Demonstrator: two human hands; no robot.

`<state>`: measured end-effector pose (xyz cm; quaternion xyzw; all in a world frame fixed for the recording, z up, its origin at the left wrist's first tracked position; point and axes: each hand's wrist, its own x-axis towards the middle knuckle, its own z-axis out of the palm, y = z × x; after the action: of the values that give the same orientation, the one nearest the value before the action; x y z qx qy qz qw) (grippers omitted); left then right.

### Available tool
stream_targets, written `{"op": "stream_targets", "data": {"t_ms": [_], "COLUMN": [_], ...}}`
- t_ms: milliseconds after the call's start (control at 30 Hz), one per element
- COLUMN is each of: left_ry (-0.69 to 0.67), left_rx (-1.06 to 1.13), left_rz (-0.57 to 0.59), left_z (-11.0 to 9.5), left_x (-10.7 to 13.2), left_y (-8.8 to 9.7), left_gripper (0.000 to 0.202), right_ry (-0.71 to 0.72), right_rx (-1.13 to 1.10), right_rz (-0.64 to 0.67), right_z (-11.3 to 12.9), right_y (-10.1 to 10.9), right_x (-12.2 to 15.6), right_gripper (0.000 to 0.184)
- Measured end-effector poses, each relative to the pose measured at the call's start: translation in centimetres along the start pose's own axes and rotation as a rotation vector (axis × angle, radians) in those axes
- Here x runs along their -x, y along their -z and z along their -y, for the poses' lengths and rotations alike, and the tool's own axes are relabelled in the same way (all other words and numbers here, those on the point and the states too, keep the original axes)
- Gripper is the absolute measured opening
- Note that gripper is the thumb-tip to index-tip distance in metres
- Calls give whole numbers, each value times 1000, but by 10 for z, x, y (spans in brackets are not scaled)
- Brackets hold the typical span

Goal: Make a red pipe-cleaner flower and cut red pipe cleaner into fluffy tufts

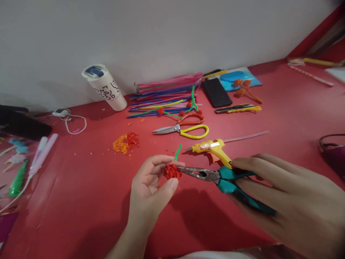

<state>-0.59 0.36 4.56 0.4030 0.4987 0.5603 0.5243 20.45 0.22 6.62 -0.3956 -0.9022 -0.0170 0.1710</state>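
Note:
Between the thumb and fingers of my left hand (151, 190) is a red fuzzy ball (172, 172) made of short tufts. A short green pipe cleaner (178, 151) sticks up behind the ball. My right hand (285, 194) is wrapped around the teal handles of needle-nose pliers (210, 175). The plier tips touch the right side of the ball; whether they grip a tuft I cannot tell. Just beyond the pliers lies a yellow glue gun (208, 146) with a clear glue stick. Scissors (176, 128) with orange and yellow handles rest behind it.
Orange and red clippings (124, 143) lie left of the scissors. Along the wall are a white tumbler (106, 88), a bundle of pipe cleaners (161, 95), a black phone (217, 92) and a utility knife (238, 108). A pink hair straightener (43, 154) lies at left.

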Motion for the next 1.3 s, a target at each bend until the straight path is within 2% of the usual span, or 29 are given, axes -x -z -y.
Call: {"op": "stream_targets", "data": {"t_ms": [233,467,633,733,900,1000,1167,1300], "left_ry": [-20,114,121,125,95,98,96,73], "left_rx": [-37,137,243,277,319,328,265,103], "left_rz": [9,68,132,103,78,55,-57,-44], "left_z": [-1,4,8,8,9,9,3,0], "left_x": [2,-10,-16,-18,-25,-30,-42,-68], "left_y": [0,13,16,16,20,25,37,43], "left_gripper": [24,22,20,24,31,27,23,26], "right_ry": [-47,-223,-289,-347,-434,-435,-400,-375], "right_rx": [-49,-273,-371,-410,-459,-470,-516,-548], "right_rz": [33,-17,-37,-66,-20,-41,-78,-127], "right_z": [1,-2,-6,-7,-12,-15,-19,-25], "right_y": [-1,2,-5,-14,-31,-38,-44,-43], "right_x": [5,4,5,10,20,23,29,38], "right_gripper": [19,14,11,12,16,16,16,16]}}
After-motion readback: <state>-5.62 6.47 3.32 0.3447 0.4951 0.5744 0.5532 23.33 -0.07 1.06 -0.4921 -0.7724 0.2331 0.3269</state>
